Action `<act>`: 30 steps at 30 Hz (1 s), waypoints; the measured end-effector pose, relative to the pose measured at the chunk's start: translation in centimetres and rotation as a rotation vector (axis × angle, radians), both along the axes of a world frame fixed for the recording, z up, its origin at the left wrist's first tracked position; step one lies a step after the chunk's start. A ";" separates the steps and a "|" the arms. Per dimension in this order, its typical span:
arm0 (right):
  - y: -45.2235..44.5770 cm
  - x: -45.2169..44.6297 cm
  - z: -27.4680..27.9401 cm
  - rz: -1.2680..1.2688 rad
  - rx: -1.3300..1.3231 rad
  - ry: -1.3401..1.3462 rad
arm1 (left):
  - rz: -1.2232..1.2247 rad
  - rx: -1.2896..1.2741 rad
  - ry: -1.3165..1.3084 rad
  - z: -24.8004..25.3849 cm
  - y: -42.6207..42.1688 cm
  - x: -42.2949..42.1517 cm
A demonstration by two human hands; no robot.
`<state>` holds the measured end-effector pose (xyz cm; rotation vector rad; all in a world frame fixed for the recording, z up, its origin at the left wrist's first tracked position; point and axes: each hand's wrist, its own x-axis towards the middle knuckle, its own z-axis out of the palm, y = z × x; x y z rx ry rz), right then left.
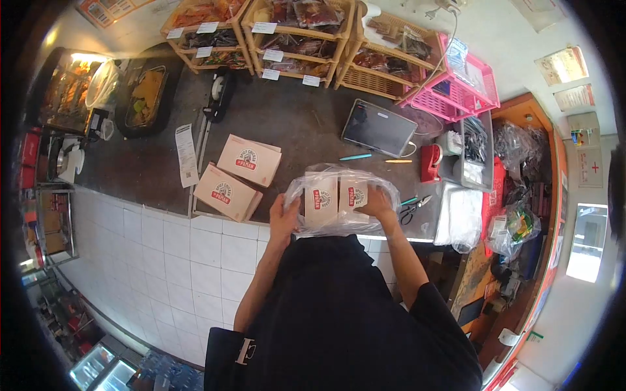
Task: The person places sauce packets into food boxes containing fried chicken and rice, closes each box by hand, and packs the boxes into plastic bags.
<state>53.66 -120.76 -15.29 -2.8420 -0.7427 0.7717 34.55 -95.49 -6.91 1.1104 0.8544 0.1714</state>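
Observation:
A transparent plastic bag (297, 195) lies at the counter's front edge, with two printed cardboard food boxes side by side in it: a left box (321, 199) and a right box (353, 189). My left hand (284, 218) is closed on the bag's left side. My right hand (376, 205) reaches over the bag's right side and grips the right box at its right edge; some fingertips are hidden. To the left, two more boxes of the same print rest on the counter: a rear box (251, 159) and a front box (225, 192), touching or nearly so.
A paper receipt (186, 155) lies left of the boxes. Behind the bag are a tablet (379, 127), a blue pen (355, 157) and a yellow pen (398, 161). Scissors (411, 212), a red tape dispenser (430, 163) and a stack of plastic bags (458, 212) are at right. Tiered baskets (297, 45) line the back.

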 end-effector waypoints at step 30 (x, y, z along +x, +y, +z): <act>17.9 -6.5 18.6 -0.011 0.470 -0.140 | -0.045 -0.142 0.003 -3.1 0.6 -2.9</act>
